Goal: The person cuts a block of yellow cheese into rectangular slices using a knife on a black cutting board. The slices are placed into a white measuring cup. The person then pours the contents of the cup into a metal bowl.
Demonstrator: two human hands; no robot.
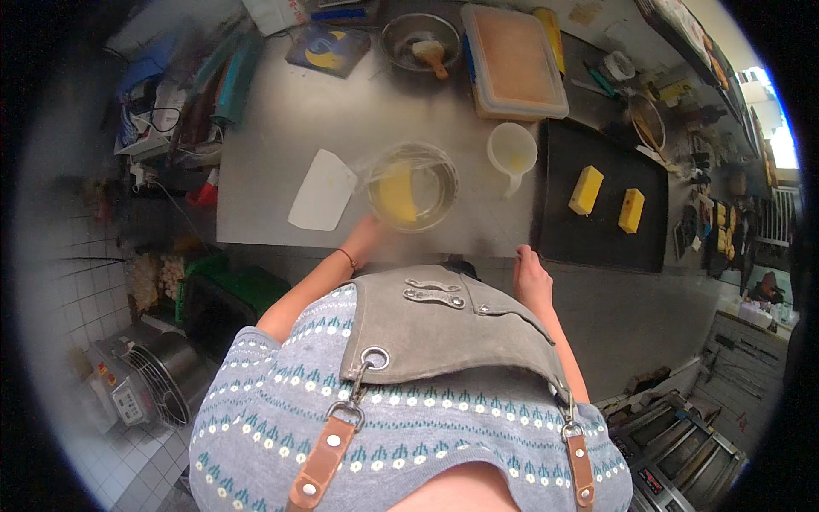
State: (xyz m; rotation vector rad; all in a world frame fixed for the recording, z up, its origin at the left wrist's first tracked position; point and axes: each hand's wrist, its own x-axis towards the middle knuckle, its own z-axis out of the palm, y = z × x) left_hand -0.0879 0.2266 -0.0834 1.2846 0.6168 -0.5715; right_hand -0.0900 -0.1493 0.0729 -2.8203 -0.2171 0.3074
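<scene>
In the head view a round bowl [448, 208] stands near the front edge of the steel worktop [269, 128]. Clear plastic film [400, 157] lies over its upper part, and a flat yellow piece [398, 195] shows inside. My left hand [370, 238] is at the bowl's lower left side, its fingers blurred; whether it grips the bowl is unclear. By the worktop's front edge, my right hand [532, 278] has its fingers curled together, with nothing visible in them. Left of the bowl lies a white plastic scraper [322, 192]. A white handled cup [512, 148] stands to its right.
Two yellow blocks [585, 191] lie on a dark tray [604, 243] at right. A lidded plastic box [515, 61] and a metal bowl [400, 51] with a wooden-handled brush [432, 56] stand at the back. A dark box [327, 50] lies back left.
</scene>
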